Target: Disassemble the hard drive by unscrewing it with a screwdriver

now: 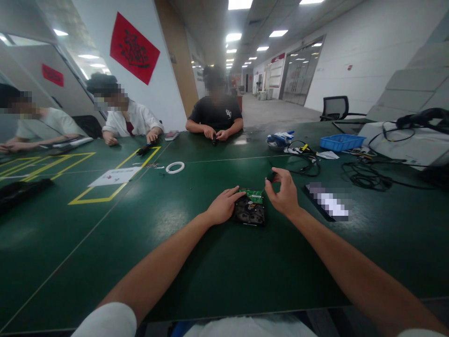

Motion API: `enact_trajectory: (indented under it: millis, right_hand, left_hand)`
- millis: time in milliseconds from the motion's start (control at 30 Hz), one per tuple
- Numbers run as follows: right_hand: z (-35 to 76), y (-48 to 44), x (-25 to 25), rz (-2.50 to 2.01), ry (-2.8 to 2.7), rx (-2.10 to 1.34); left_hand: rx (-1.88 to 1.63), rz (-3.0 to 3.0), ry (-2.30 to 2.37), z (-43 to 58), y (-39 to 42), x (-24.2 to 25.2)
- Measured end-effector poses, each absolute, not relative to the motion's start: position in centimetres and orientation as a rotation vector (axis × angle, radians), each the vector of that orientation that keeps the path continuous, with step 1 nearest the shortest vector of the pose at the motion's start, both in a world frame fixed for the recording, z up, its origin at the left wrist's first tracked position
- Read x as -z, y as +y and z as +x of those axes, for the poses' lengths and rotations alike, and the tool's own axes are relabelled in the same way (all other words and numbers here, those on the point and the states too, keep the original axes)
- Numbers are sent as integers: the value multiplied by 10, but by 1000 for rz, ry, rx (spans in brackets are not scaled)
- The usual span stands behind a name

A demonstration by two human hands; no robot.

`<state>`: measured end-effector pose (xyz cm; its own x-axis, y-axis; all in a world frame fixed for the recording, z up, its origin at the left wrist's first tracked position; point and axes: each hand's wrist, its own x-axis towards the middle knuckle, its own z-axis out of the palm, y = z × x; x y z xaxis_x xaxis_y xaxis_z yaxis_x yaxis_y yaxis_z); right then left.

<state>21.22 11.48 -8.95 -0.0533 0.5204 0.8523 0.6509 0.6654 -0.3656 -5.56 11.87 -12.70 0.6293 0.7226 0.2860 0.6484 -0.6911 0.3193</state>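
Observation:
A hard drive point(249, 213) lies flat on the green table, its green circuit board point(253, 195) and dark metal casing facing up. My left hand point(224, 206) grips the drive's left side, with fingers reaching over the edge by the board. Just beyond the drive's upper right corner, my right hand point(283, 192) pinches the dark, stubby handle of what looks like a screwdriver point(271, 176). Its tip is too small to make out, so I cannot tell whether it touches the drive.
A phone point(328, 202) lies right of my right hand. Beyond are black cables point(368, 175), a blue tray point(342, 142) and a blue-and-white bundle point(279, 139). A white ring point(174, 167) and a paper sheet point(114, 177) lie left. Several people sit across the table.

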Motion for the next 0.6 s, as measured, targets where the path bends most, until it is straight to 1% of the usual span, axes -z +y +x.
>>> enact_trajectory:
  millis: [133, 433, 600]
  right_hand:
    - [212, 117, 94, -978, -1680, 70]
    - [212, 112, 87, -993, -1730, 138]
    - [212, 116, 91, -966, -1698, 77]
  left_hand:
    - [-587, 2665, 1135, -56, 119, 128]
    - [-594, 2664, 1118, -56, 120, 129]
    - [-591, 2663, 1123, -57, 121, 131]
